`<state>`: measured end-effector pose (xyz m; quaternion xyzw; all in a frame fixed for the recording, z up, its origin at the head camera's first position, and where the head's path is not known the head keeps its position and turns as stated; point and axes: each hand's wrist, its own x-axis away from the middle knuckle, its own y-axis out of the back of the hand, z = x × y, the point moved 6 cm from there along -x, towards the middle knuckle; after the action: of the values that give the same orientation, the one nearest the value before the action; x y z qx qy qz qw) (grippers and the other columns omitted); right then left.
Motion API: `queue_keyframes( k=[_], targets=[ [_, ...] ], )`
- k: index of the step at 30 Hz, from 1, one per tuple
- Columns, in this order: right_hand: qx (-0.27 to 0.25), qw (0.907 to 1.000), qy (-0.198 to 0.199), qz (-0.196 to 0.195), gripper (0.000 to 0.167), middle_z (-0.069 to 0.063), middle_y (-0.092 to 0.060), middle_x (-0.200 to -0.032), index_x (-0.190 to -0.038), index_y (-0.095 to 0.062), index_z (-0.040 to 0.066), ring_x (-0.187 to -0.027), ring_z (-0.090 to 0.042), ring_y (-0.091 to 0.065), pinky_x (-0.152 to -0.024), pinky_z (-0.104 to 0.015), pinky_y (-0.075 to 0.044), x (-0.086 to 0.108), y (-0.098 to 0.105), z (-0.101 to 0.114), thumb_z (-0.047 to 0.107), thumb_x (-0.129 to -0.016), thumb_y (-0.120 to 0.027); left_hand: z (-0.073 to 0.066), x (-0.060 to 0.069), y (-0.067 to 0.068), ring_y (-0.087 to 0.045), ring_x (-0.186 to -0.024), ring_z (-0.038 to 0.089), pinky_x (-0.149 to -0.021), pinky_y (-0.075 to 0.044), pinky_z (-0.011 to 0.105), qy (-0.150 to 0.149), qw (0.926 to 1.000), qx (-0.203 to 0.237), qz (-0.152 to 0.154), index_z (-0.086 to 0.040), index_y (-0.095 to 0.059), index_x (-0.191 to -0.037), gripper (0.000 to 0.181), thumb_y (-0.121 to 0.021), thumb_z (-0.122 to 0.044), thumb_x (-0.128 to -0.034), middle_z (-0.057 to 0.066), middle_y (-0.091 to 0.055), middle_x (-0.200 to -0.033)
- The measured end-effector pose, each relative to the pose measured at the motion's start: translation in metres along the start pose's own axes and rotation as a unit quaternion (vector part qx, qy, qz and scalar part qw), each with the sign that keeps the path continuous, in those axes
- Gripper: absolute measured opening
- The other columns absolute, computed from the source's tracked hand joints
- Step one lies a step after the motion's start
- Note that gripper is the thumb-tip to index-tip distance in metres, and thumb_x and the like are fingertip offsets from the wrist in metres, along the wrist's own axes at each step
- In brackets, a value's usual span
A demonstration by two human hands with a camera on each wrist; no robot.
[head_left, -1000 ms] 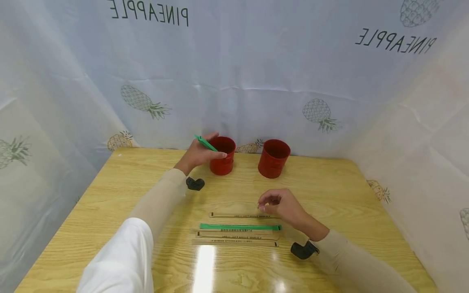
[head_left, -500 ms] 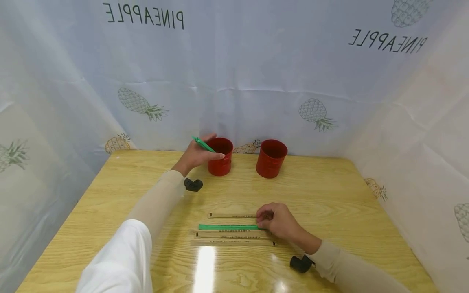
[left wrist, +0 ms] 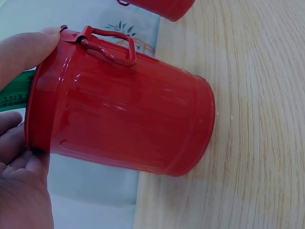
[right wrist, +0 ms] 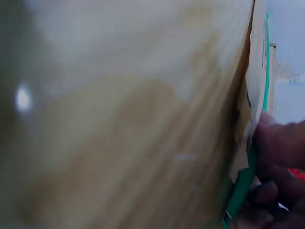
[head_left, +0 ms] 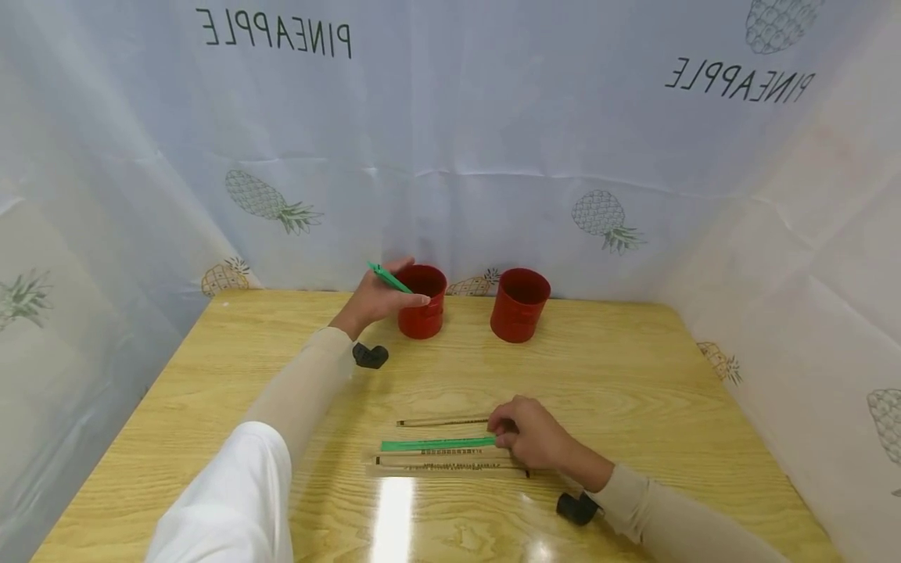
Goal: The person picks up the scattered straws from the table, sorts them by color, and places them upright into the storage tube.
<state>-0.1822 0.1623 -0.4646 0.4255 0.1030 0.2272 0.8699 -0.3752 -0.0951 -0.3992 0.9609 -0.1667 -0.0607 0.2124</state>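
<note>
My left hand holds the rim of the left red bucket, thumb on the near side and fingers on the far side. A green wrapped straw leans out of that bucket between thumb and fingers. In the left wrist view the bucket shows a wire handle, and the straw's printed wrapper pokes past the rim. Over the table my right hand pinches the right end of another green wrapped straw. The right wrist view has this straw beside torn-edged brown paper wrappers.
A second red bucket stands to the right. One brown paper-wrapped straw lies beyond the green one, and several brown wrapped straws lie nearer. Black wrist devices show under both forearms. A pineapple-print curtain surrounds the wooden table.
My right hand came down toward the row and took hold of the green straw's right end. That straw and its neighbours shifted slightly. The left hand stays at the bucket's rim.
</note>
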Motion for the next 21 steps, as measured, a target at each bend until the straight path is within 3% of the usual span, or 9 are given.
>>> queue_keyframes(
  k=[3,8,14,21],
  targets=[
    [0.022,0.9988,0.031,0.031,0.011,0.006,-0.067,-0.088,-0.099,-0.075,0.011,-0.081,-0.001,-0.052,-0.072,-0.022,-0.050,-0.001,-0.001,0.004,0.001,-0.094,-0.072,-0.002,0.001,0.001,-0.034,-0.156,0.034,-0.117,-0.046,0.058,0.001,1.0000,0.002,0.000,-0.016,-0.036,-0.164,0.092,-0.084,-0.036,-0.0883,0.003,-0.038,-0.169],
    [-0.046,0.9968,0.042,0.050,0.010,0.002,-0.068,-0.095,-0.101,-0.074,0.012,-0.081,0.000,-0.054,-0.073,-0.021,-0.052,-0.003,0.004,0.000,0.004,-0.099,-0.067,-0.003,0.003,0.001,-0.034,-0.156,0.033,-0.118,-0.046,0.057,0.000,1.0000,0.003,-0.002,-0.015,-0.037,-0.163,0.091,-0.084,-0.035,-0.0886,0.003,-0.038,-0.169],
    [-0.158,0.9838,0.083,0.015,0.005,-0.011,-0.067,-0.090,-0.100,-0.070,0.001,-0.079,-0.004,-0.054,-0.070,-0.023,-0.052,-0.012,0.023,0.006,0.003,-0.100,-0.066,-0.002,0.002,0.000,-0.033,-0.157,0.033,-0.121,-0.042,0.057,-0.008,0.9999,-0.011,-0.008,-0.015,-0.038,-0.163,0.091,-0.085,-0.036,-0.0874,0.004,-0.038,-0.169],
    [-0.222,0.9688,0.099,-0.049,0.005,-0.015,-0.063,-0.089,-0.101,-0.066,-0.006,-0.076,-0.005,-0.055,-0.069,-0.023,-0.052,-0.036,0.045,0.021,-0.002,-0.099,-0.065,-0.002,0.000,0.000,-0.033,-0.157,0.033,-0.121,-0.042,0.055,-0.021,0.9997,-0.006,-0.010,-0.012,-0.039,-0.162,0.088,-0.084,-0.031,-0.0885,0.005,-0.038,-0.169]
  ],
)
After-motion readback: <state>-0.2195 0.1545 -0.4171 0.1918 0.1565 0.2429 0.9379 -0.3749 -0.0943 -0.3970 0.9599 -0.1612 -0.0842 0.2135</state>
